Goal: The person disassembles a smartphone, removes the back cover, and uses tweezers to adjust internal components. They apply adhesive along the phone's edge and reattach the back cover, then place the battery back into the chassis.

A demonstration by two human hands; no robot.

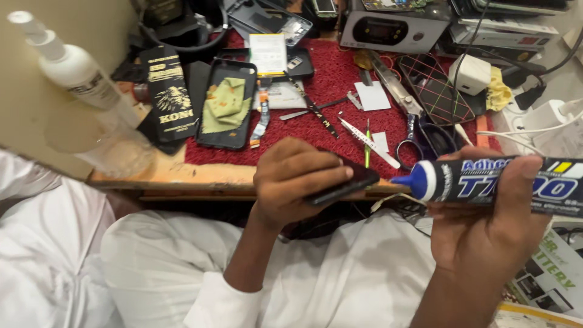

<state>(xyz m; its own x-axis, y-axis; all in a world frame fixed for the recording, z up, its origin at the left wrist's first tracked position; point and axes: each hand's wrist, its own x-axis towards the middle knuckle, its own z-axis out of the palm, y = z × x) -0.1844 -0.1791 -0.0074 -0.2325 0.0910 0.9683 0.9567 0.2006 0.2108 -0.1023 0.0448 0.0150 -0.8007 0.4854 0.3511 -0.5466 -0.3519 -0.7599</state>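
While seen from the head camera: left hand (296,180) clamped around a dark phone (347,184) above the tabletop (176,175) edge, right hand (486,228) gripping a capped adhesive tube (486,180) just beside it. Blue cap (415,180) on, no glue visible yet; application apparently ahead.

A wooden tabletop (182,176) with a worn, pale edge runs across the view, most of it covered by a dark red textured mat (328,85). To the left rises a plain beige wall (67,36), matte and unmarked, meeting the tabletop at its near corner. At the back stands a grey box-shaped device (392,30) with a dark display panel, and beside it stacked flat boxes (510,27). On the right, a white power strip (546,118) with white cables lies at the edge. Light is even and soft, falling from above with faint shadows
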